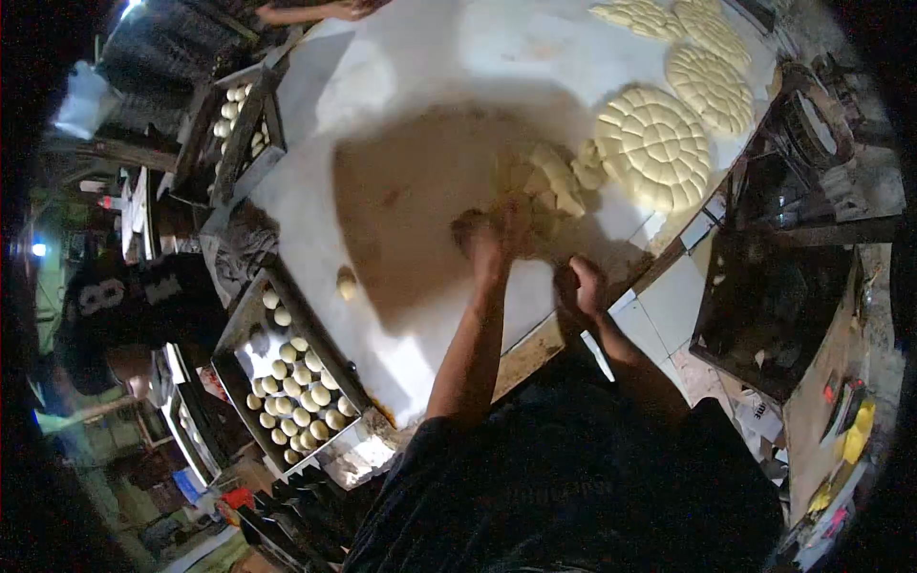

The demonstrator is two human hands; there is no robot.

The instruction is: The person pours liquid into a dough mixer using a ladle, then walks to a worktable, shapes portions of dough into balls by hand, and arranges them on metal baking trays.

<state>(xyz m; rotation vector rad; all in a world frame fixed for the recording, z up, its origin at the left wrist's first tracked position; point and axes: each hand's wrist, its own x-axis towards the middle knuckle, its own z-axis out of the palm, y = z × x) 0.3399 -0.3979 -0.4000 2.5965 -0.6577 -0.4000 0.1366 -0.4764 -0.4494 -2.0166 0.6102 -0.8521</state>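
Observation:
My left hand is low over the white table, in shadow, beside loose dough pieces. Motion blur and shadow hide its fingers and anything in them. Curled closed near the table's front edge is my right hand; what it may hold is hidden. A round dough slab, cut into many segments, lies to the right of the loose pieces. Behind it is another cut slab, with more at the back right. One dough ball sits apart on the left.
A tray of dough balls stands at the table's left edge, and a second tray farther back. A dark bin is at the right. A person in dark clothing is at left; another person's arm reaches in at top.

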